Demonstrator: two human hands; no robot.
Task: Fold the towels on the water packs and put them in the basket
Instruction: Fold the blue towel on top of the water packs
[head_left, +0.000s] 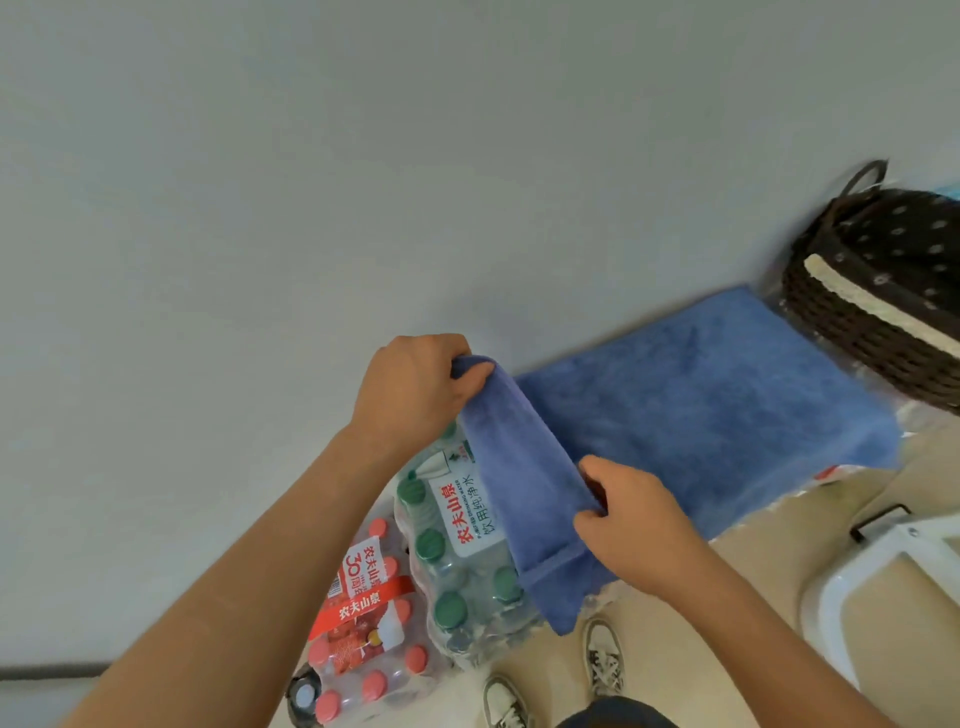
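A blue towel lies spread over the water packs along the wall. Its left end is lifted off the green-capped water pack. My left hand pinches the far corner of that lifted end, and my right hand pinches the near corner. The raised flap hangs between the two hands. A dark woven basket with a dotted lining stands at the right end, past the towel.
A red-capped water pack sits lower on the floor, left of the green one. The white wall rises directly behind the packs. A white stool or frame stands at the right on the beige floor. My shoes are close to the packs.
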